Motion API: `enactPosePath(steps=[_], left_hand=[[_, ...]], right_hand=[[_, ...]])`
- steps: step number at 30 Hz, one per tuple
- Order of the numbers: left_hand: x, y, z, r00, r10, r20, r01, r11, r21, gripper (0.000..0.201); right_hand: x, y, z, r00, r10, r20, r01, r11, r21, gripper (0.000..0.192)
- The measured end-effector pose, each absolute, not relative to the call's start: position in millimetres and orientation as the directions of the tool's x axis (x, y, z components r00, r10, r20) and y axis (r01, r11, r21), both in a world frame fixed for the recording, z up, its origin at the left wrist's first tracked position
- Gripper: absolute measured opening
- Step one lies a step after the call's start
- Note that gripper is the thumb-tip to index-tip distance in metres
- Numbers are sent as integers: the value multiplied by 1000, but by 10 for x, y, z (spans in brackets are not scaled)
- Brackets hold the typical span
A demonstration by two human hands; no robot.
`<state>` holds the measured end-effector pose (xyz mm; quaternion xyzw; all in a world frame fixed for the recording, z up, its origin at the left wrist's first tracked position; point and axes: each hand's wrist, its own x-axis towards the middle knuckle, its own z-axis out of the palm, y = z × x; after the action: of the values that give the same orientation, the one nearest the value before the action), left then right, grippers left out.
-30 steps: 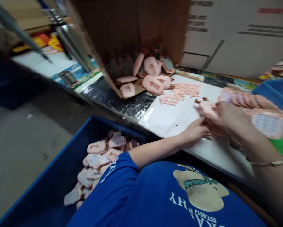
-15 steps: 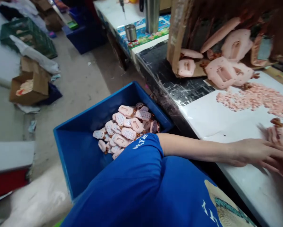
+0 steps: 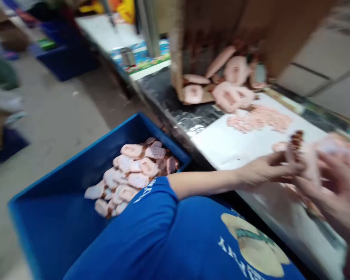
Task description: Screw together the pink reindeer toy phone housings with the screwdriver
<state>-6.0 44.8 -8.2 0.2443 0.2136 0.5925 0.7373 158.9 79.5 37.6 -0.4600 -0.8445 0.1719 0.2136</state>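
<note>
Over the white worktop [image 3: 214,142], at the right of the head view, my two hands are close together. My left hand [image 3: 265,170] has its fingers closed around the edge of a pink plastic toy casing [image 3: 310,163], with a brown piece [image 3: 296,137] at its top. My right hand [image 3: 335,190] grips the same casing from the right. Blur hides whether it is one piece or two halves. More pink pieces [image 3: 338,146] lie behind and below the hands. Beyond them is a scatter of small pink parts [image 3: 259,118].
Left of the bench stands a blue bin [image 3: 55,229] with a heap of pink toy casings [image 3: 138,180], some with keypad-like faces. A cardboard box [image 3: 177,58] on its side holds larger pink shells [image 3: 226,95]. A metal cup [image 3: 128,57] stands on the far table.
The view has swung right. My left hand, earlier reaching low among pink pieces at the bench, is now raised with a casing; my right hand has come into clear view, gripping it too.
</note>
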Motion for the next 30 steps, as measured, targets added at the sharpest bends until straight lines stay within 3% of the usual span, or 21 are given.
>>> enactPosePath(steps=[3,8,12,18,22,27,30], left_hand=[[-157,292,-105,220,974,53,-802,150,578,50],[-95,216,-169,255,964,78,-760,150,633,66],[7,210,-184,291,949,122,-729,137,671,76],[-25,196,-187,423,900,106,-544,159,824,59],[-22,104,-153,473,869,144,-479,116,870,47],[111,19,-114,346,923,167,-476,19,879,51],[156,-3,-101,169,968,185,-436,-95,895,42]], right_hand=[[1617,584,458,-492,847,203,659,514,-549,77],[1670,475,427,-493,843,214,601,508,-618,72],[1817,383,390,-510,806,299,592,581,-558,69],[1916,299,361,-570,688,450,589,724,-361,65],[1865,188,280,-538,619,572,646,739,-192,73],[1791,84,174,-487,540,687,693,717,-74,86],[1840,90,174,-477,565,673,664,733,-145,79]])
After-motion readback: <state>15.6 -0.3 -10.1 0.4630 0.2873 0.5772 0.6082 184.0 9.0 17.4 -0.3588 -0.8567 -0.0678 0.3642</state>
